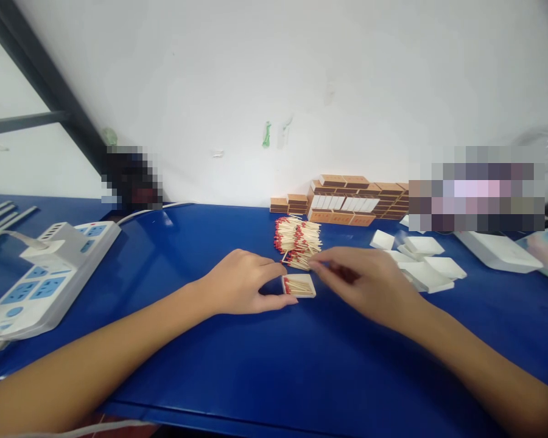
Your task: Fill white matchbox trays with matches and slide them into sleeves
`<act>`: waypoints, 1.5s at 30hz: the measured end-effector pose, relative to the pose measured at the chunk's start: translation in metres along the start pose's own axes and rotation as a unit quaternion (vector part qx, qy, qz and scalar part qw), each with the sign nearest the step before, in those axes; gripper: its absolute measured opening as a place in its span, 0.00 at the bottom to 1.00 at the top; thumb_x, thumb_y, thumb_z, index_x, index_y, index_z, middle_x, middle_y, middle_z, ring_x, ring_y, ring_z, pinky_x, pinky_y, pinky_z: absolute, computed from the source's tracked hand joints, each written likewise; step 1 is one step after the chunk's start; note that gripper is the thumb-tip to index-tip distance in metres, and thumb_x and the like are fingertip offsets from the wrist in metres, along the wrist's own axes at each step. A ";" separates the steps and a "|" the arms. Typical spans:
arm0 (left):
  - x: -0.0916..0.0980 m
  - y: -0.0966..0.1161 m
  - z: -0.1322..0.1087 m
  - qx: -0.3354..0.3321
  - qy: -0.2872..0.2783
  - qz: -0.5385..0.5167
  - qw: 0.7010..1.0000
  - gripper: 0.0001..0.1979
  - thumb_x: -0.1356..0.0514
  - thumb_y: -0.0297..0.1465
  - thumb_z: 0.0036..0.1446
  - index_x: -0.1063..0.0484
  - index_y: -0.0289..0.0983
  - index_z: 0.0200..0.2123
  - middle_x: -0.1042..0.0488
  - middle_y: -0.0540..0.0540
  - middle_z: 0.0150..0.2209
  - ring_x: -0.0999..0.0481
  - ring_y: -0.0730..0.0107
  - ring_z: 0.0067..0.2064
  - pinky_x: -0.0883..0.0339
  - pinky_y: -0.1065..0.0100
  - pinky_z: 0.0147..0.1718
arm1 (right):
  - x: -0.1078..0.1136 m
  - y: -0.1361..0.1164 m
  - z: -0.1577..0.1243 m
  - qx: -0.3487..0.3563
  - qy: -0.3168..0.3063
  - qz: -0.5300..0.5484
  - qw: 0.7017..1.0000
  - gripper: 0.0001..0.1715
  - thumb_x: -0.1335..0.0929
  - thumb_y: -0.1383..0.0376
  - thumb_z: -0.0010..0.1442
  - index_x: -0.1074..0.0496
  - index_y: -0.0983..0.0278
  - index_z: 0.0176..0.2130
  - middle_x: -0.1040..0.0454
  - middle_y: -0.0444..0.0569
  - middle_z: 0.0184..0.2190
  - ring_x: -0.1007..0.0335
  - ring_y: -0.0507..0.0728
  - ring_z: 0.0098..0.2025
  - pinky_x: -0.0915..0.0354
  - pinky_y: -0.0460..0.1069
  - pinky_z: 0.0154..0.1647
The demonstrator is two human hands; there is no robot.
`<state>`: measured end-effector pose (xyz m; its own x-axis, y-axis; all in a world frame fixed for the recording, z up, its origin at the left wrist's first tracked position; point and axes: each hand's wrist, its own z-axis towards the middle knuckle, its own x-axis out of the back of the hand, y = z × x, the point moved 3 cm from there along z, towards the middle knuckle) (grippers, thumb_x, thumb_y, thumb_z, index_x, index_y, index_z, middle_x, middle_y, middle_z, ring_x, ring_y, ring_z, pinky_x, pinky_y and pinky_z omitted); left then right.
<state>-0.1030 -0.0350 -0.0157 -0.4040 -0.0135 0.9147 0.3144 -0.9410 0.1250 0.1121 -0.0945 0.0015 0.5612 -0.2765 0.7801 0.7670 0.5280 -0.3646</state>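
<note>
A small white matchbox tray (311, 294) lies on the blue table, partly filled with red-tipped matches (298, 286). My left hand (240, 283) grips its left end, thumb at the near side and fingers at the far side. Just behind the tray is a heap of loose matches (298, 238), their red heads mostly pointing left. The thumb and forefinger of my right hand (369, 280) are pinched together at the right ends of the nearest matches. Whatever sits between those fingertips is too small to make out.
Brown matchboxes (342, 204) are stacked against the wall. Several white trays (422, 267) lie loosely piled behind my right hand, with a flat white box (497, 250) farther right. A white power strip (50, 280) with a plug and cables occupies the left side.
</note>
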 end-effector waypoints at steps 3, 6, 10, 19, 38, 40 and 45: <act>0.000 0.001 0.000 -0.003 0.001 -0.012 1.000 0.22 0.41 0.50 0.67 0.21 0.36 0.40 0.24 0.51 0.26 0.24 0.72 0.27 0.38 0.68 0.26 | 0.011 0.014 0.002 -0.076 0.052 -0.041 0.995 0.14 0.35 0.58 0.71 0.22 0.60 0.39 0.30 0.43 0.21 0.37 0.53 0.21 0.40 0.49 0.26; -0.003 0.001 0.000 -0.012 -0.011 -0.005 1.000 0.22 0.41 0.50 0.67 0.21 0.36 0.40 0.23 0.50 0.26 0.24 0.71 0.27 0.40 0.67 0.25 | 0.010 0.025 0.004 -0.079 0.006 -0.041 0.996 0.12 0.34 0.58 0.70 0.23 0.60 0.38 0.28 0.44 0.23 0.35 0.53 0.24 0.40 0.50 0.27; -0.004 0.000 0.000 -0.011 -0.015 0.014 1.000 0.22 0.41 0.50 0.68 0.21 0.36 0.41 0.22 0.50 0.28 0.23 0.69 0.28 0.40 0.67 0.26 | -0.001 0.028 0.004 -0.045 -0.093 -0.035 0.994 0.07 0.33 0.64 0.67 0.23 0.60 0.38 0.26 0.46 0.29 0.32 0.54 0.29 0.39 0.49 0.30; -0.004 0.000 -0.001 -0.018 -0.022 0.030 0.999 0.21 0.40 0.50 0.67 0.21 0.36 0.40 0.21 0.49 0.29 0.21 0.68 0.30 0.40 0.67 0.27 | -0.008 0.031 0.002 -0.054 -0.151 -0.040 0.986 0.10 0.33 0.65 0.69 0.30 0.61 0.33 0.29 0.46 0.32 0.32 0.54 0.31 0.39 0.48 0.30; -0.002 -0.001 0.000 0.032 0.010 0.020 0.999 0.21 0.40 0.49 0.67 0.21 0.36 0.41 0.23 0.50 0.26 0.23 0.70 0.27 0.39 0.68 0.26 | -0.010 -0.001 0.000 -0.191 0.016 0.205 0.960 0.14 0.28 0.53 0.66 0.21 0.60 0.39 0.21 0.47 0.31 0.29 0.54 0.30 0.34 0.48 0.28; 0.001 -0.002 0.000 0.051 0.033 0.018 0.998 0.21 0.39 0.49 0.66 0.20 0.37 0.41 0.23 0.50 0.26 0.24 0.71 0.26 0.40 0.69 0.25 | -0.011 -0.001 0.001 -0.206 0.014 0.237 0.949 0.17 0.28 0.50 0.65 0.20 0.61 0.38 0.20 0.49 0.32 0.29 0.55 0.31 0.33 0.49 0.29; 0.003 -0.004 0.000 0.055 0.038 0.014 0.998 0.21 0.40 0.49 0.66 0.20 0.37 0.42 0.23 0.51 0.26 0.25 0.72 0.25 0.40 0.69 0.25 | -0.019 0.003 0.002 -0.186 -0.023 0.180 0.966 0.14 0.27 0.52 0.64 0.17 0.59 0.39 0.24 0.48 0.34 0.36 0.53 0.28 0.36 0.50 0.28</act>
<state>-0.1050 -0.0315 -0.0130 -0.4565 -0.0682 0.8871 0.4176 -0.8968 0.1460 0.1036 -0.0864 -0.0134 0.8048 -0.0884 0.5869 0.5878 0.2564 -0.7673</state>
